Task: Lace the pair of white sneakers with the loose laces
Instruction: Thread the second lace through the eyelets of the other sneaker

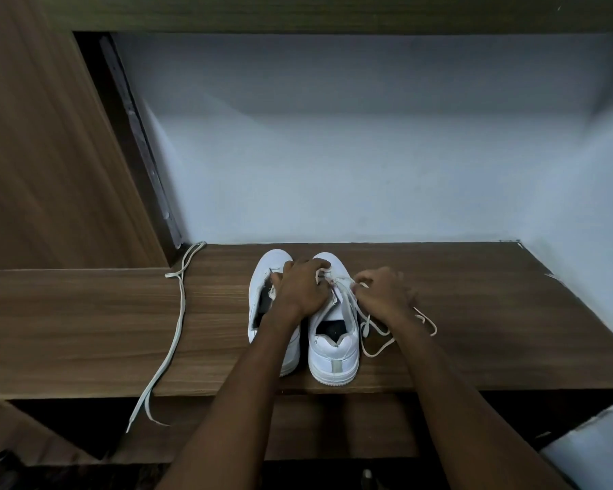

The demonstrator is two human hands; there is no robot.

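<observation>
Two white sneakers sat side by side on the wooden shelf (475,313), heels toward us, toes at the wall. We worked the right sneaker (333,351) first. Our left hand (303,288) lay across its front, fingers curled over the eyelet area and pinching the lace there, probably to steady the shoe and keep the lace from slipping back. Our right hand (386,291) sat just beside the same shoe, fingers curled and gripping the working lace (376,351), whose slack looped on the shelf to the right. That hand likely pulled the slack through. Which eyelet was in play we couldn't tell; the hands hid it. The left sneaker (262,277) looked unlaced, touching its mate. The spare lace (177,330) lay well apart to the left, its tail hanging off the shelf edge, parked out of the way for shoe two.
</observation>
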